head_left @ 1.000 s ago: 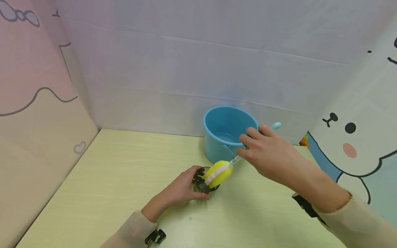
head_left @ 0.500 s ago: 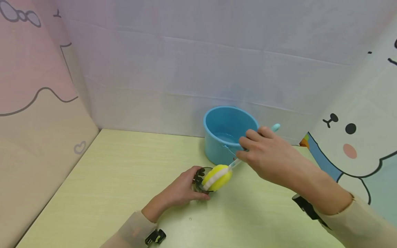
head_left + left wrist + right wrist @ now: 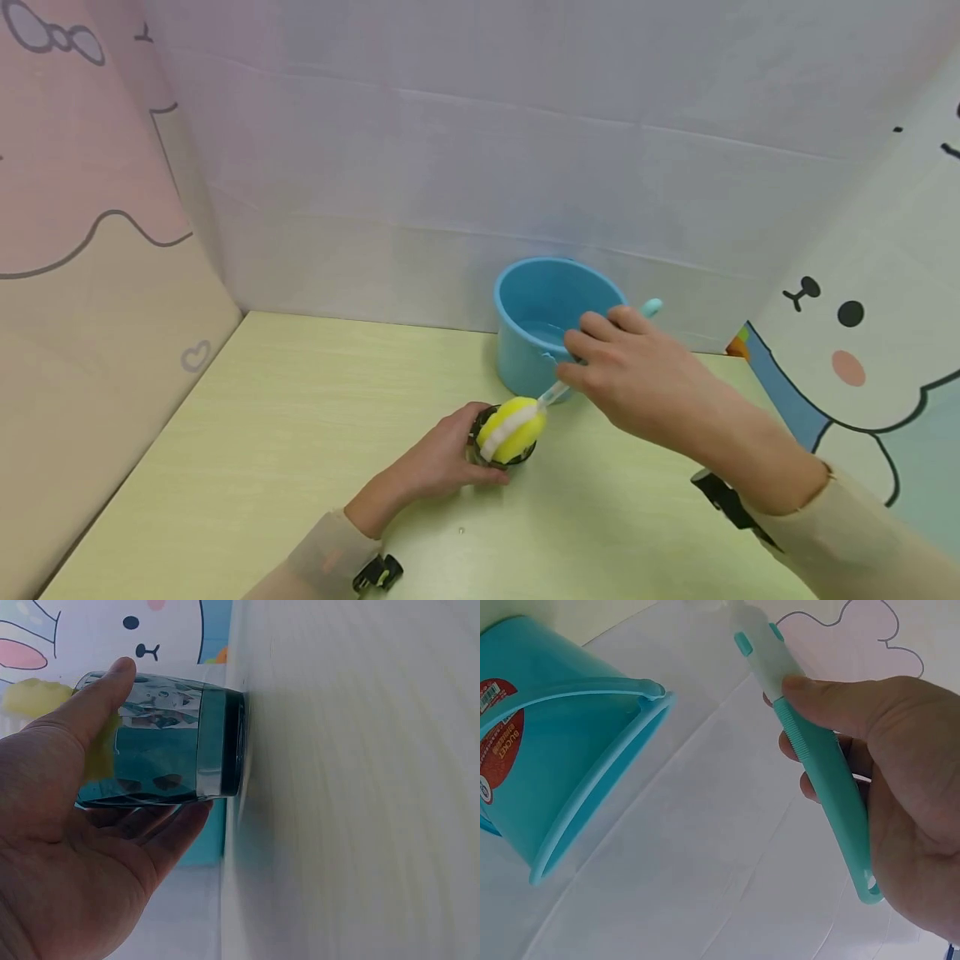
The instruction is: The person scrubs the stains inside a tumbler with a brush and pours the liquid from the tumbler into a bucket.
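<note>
A person's two bare hands work at a pale table (image 3: pixel 322 400), close to a blue bucket (image 3: pixel 517 362), which stands upright with a red label on its side. The left hand (image 3: pixel 453 454) reaches in low from the near left and wraps round a dark, see-through glass (image 3: pixel 165 750), its thumb along the side away from the bucket and its fingers curled round the side facing it. The glass stands upright, or nearly so, on the table, just in front of the bucket and a little left of its middle. The right hand (image 3: pixel 630 367) is raised above the table at the bucket's near right side, knuckles up, hiding part of the rim in the head view. It grips the turquoise handle of a brush (image 3: pixel 512 430), thumb pressed along the handle and fingers curled round the other side; the handle's rounded end pokes out past the knuckles, to the right of the bucket. From there the brush slants down to its yellow and white sponge head, which sits partly inside the mouth of the glass, in front of the bucket. Behind the bucket hangs a pale creased cloth (image 3: pixel 420 167).
</note>
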Tool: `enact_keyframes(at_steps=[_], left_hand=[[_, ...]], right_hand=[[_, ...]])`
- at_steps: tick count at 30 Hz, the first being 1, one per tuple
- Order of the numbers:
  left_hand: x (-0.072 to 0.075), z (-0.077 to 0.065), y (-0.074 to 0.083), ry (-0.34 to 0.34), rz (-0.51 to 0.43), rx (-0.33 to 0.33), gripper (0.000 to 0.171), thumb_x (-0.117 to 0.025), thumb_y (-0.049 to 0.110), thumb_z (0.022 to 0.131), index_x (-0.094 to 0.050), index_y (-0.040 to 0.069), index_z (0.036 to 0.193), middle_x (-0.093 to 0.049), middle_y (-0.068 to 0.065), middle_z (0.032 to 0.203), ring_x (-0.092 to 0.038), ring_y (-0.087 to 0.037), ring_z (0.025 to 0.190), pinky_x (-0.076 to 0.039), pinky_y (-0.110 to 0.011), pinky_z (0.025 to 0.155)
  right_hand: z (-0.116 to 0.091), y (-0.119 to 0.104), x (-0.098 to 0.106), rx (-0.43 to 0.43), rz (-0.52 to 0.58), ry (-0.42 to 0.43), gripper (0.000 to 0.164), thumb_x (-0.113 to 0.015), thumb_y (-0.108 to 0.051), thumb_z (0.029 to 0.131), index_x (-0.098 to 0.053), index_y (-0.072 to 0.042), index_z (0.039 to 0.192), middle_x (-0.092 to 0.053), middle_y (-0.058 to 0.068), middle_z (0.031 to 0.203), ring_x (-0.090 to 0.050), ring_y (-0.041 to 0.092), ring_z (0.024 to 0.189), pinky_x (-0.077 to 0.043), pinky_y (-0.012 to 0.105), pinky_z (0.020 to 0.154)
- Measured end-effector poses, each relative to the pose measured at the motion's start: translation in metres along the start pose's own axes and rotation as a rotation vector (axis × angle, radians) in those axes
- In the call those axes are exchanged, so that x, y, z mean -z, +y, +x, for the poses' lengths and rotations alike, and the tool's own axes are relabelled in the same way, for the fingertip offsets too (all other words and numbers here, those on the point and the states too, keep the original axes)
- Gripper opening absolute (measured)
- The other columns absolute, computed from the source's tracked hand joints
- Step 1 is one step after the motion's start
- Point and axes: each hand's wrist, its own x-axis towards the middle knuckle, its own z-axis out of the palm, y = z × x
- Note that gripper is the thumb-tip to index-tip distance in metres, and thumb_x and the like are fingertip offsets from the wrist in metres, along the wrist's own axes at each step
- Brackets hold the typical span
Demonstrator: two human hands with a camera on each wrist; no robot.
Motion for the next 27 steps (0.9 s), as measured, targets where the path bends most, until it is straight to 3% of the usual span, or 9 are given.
enact_keyframes(at_steps=[12,27], left_hand=[[0.000,-0.002,-0.001,0.013,-0.015,-0.008,0.090,-0.097,0.037,0.079,-0.048,0.009,0.149,-0.062,0.004,0.126,-0.060,-0.015,0.116,-0.051,-0.041,0.105],[0.001,-0.002,0.000,0.013,0.028,0.012,0.097,-0.097,0.041,0.078,-0.045,0.009,0.153,-0.060,-0.004,0.143,-0.057,-0.023,0.132,-0.046,-0.046,0.114]], right_hand=[[0.006,0.000,-0.009,-0.048,-0.007,0.012,0.016,-0.088,-0.018,0.090,-0.074,-0.015,0.098,-0.049,0.003,0.083,-0.038,0.025,0.081,-0.034,0.038,0.076],[-0.002,0.007,-0.014,-0.092,-0.025,-0.018,0.019,-0.090,-0.020,0.087,-0.077,-0.015,0.101,-0.054,0.005,0.090,-0.041,0.026,0.085,-0.036,0.040,0.077]])
